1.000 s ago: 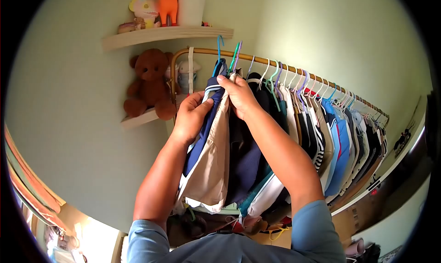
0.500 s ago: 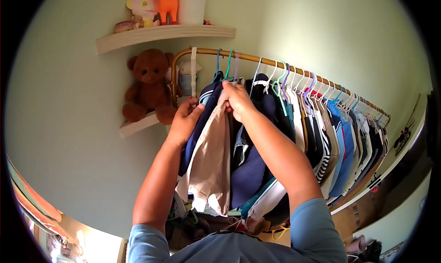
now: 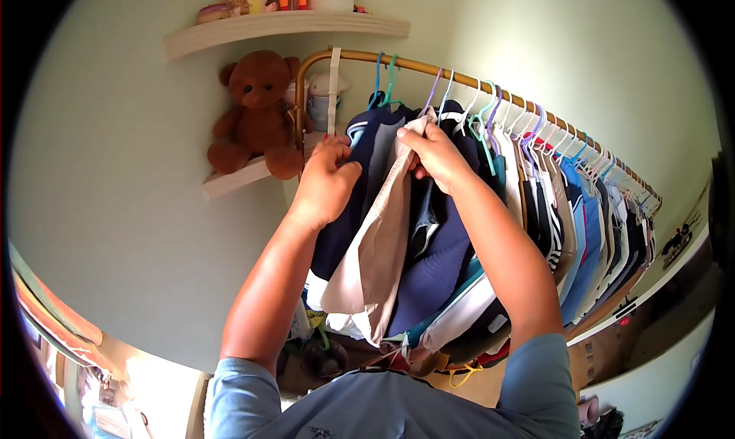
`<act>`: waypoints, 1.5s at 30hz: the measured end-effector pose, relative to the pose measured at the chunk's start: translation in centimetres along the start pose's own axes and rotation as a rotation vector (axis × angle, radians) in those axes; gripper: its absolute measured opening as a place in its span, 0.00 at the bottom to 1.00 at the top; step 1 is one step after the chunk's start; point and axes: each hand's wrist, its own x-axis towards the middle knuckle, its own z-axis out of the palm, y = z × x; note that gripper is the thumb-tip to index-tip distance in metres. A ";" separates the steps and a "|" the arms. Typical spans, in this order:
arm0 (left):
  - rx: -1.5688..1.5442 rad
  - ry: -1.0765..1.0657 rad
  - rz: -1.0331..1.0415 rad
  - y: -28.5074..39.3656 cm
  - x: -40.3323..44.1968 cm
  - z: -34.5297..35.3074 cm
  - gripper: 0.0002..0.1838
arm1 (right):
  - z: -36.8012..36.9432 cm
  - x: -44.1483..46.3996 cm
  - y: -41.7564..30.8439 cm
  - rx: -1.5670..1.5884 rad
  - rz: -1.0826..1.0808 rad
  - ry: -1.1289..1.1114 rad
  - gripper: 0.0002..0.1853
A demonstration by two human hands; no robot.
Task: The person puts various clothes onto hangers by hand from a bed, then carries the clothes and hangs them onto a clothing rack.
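Note:
My right hand [image 3: 438, 155] is closed on the waist of beige trousers [image 3: 379, 240], which hang from a purple hanger [image 3: 434, 90] on the clothes rack. My left hand [image 3: 329, 182] is at the left edge of a navy jacket [image 3: 344, 209] with a light-striped collar; its fingers are curved, with the thumb apart from them. The jacket and a grey garment [image 3: 380, 157] beside it hang to the left of the trousers, below a blue hanger [image 3: 377, 79] and a green hanger [image 3: 392, 79]. A dark blue garment [image 3: 436, 267] hangs just right of the trousers.
A brass-coloured rail [image 3: 413, 63] runs rightward, packed with shirts and jackets, such as a blue shirt [image 3: 586, 244]. Left of it, a brown teddy bear [image 3: 259, 117] sits on a corner shelf [image 3: 233, 180]. An upper shelf [image 3: 287, 27] carries figurines. A curtain [image 3: 57, 316] hangs at far left.
My right hand has moved the beige trousers and their purple hanger rightward along the rail, exposing the grey garment. My left thumb has come away from its fingers. The view has tilted down.

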 end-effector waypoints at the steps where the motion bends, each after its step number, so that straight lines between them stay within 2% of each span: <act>1: -0.019 0.023 -0.008 -0.1 0.2 0.0 0.13 | 0.0 -0.7 0.1 -0.052 -0.045 0.026 0.17; 3: -0.006 0.110 -0.028 0.7 0.4 0.6 0.12 | -0.3 -1.7 0.2 -0.130 -0.107 0.058 0.20; 7: 0.350 0.153 0.123 0.9 -0.7 2.5 0.12 | -0.6 -3.1 0.8 -0.135 -0.176 0.068 0.29; 9: 0.456 0.155 0.189 1.0 -1.4 2.0 0.13 | -1.3 -2.7 3.9 -0.195 -0.445 0.092 0.34; 10: 0.505 0.180 0.253 1.9 -1.7 1.7 0.14 | -1.2 -4.8 3.0 -0.175 -0.434 0.096 0.37; 11: 0.584 0.220 0.297 3.5 -2.3 1.7 0.14 | -1.4 -7.3 1.9 -0.206 -0.455 0.102 0.36; 15: 0.587 0.362 0.443 9.6 -5.3 4.2 0.16 | -3.9 -14.6 2.2 -0.010 -0.677 0.063 0.29; 17: 0.473 0.302 0.498 11.6 -8.5 7.1 0.14 | -5.7 -18.4 4.0 0.023 -0.697 0.029 0.27; 20: 0.054 0.021 0.327 10.9 -15.3 13.2 0.14 | -8.7 -25.0 7.9 0.054 -0.503 0.015 0.25; 21: 0.137 -0.058 0.318 10.9 -17.2 15.3 0.12 | -9.8 -27.1 9.1 0.017 -0.457 0.037 0.25; 24: -0.125 -0.269 0.050 9.6 -23.7 21.5 0.13 | -12.0 -33.9 13.8 0.040 -0.210 0.124 0.24; 27: -0.314 -0.497 -0.143 10.0 -29.7 25.9 0.14 | -12.9 -41.2 16.3 -0.037 -0.083 0.284 0.21; 29: -0.396 -0.642 -0.175 10.7 -32.9 27.6 0.14 | -12.6 -46.1 17.5 0.024 0.037 0.372 0.20; 30: -0.528 -0.697 -0.233 10.6 -34.8 28.6 0.14 | -12.3 -48.5 19.0 -0.022 0.031 0.426 0.19; 31: -0.476 -0.769 -0.191 10.7 -36.3 29.2 0.14 | -12.0 -50.8 19.7 -0.072 0.029 0.477 0.19; 35: -0.582 -0.960 -0.210 13.3 -43.1 31.8 0.11 | -11.2 -59.8 17.9 -0.073 0.323 0.622 0.17; 41: -0.625 -1.200 -0.178 19.1 -51.4 35.4 0.11 | -12.6 -71.4 17.2 -0.137 0.407 0.787 0.13; 45: -0.636 -1.355 -0.206 24.7 -57.9 40.2 0.13 | -15.3 -80.5 17.4 -0.158 0.448 0.952 0.12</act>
